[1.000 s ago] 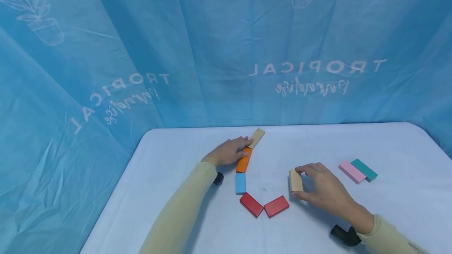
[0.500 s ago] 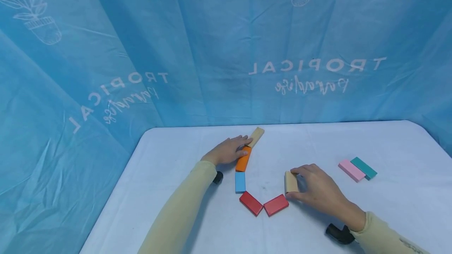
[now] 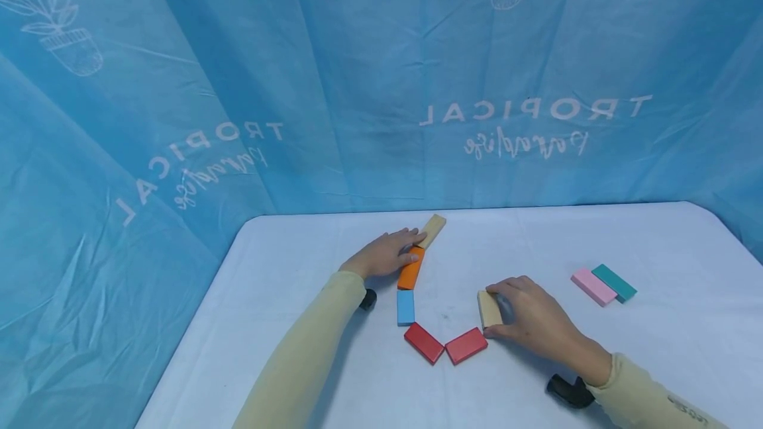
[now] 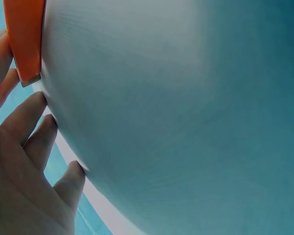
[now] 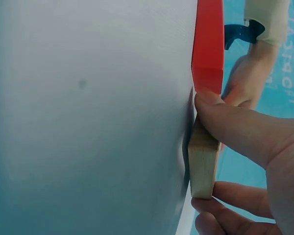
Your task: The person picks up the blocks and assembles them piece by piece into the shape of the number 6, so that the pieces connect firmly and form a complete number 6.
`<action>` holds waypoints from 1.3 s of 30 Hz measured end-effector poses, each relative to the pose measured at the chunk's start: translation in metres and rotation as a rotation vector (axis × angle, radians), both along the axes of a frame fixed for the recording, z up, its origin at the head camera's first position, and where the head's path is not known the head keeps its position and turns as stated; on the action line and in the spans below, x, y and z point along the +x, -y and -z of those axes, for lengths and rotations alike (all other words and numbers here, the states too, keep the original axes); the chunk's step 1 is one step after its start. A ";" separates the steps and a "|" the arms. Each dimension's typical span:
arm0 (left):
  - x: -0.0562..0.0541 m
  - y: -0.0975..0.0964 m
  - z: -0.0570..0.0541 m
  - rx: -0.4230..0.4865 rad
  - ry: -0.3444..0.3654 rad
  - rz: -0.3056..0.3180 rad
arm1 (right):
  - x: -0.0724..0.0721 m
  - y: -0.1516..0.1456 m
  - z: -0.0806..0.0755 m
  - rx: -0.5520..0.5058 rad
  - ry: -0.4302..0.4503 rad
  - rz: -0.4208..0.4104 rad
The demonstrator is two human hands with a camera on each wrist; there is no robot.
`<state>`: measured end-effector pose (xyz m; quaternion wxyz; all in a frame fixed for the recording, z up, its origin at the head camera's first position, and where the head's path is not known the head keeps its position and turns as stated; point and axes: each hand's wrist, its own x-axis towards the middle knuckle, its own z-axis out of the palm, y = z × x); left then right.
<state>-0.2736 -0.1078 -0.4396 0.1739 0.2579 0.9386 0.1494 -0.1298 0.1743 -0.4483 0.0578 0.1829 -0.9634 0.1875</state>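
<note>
Between thumb and fingers, my right hand (image 3: pixel 533 316) pinches a pale wooden block (image 3: pixel 490 310) by its two ends, low at the tabletop. In the right wrist view the thumb tip sits where this wooden block (image 5: pixel 202 166) meets the end of a red block (image 5: pixel 208 49). My left hand (image 3: pixel 384 255) rests at the far end of the row, its thumb on an orange block (image 3: pixel 411 273) and its fingertips on another wooden block (image 3: pixel 434 229). A blue block (image 3: pixel 405 308) and two red blocks, one left (image 3: pixel 424 343) and one right (image 3: pixel 466 346), continue the curved row.
To the right, a pink block (image 3: pixel 593 286) and a green block (image 3: pixel 614 282) lie side by side on the white tabletop (image 3: pixel 673 349). A blue printed curtain (image 3: pixel 381 85) hangs behind the table. Black wrist mounts show below both sleeves.
My right hand has moved left and slightly nearer with the wooden block, bringing it to the right red block's end. The left hand has stayed in place.
</note>
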 end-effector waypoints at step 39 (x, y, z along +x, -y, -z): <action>-0.001 0.000 0.001 0.003 0.001 0.005 | -0.002 -0.004 -0.006 0.051 0.097 -0.039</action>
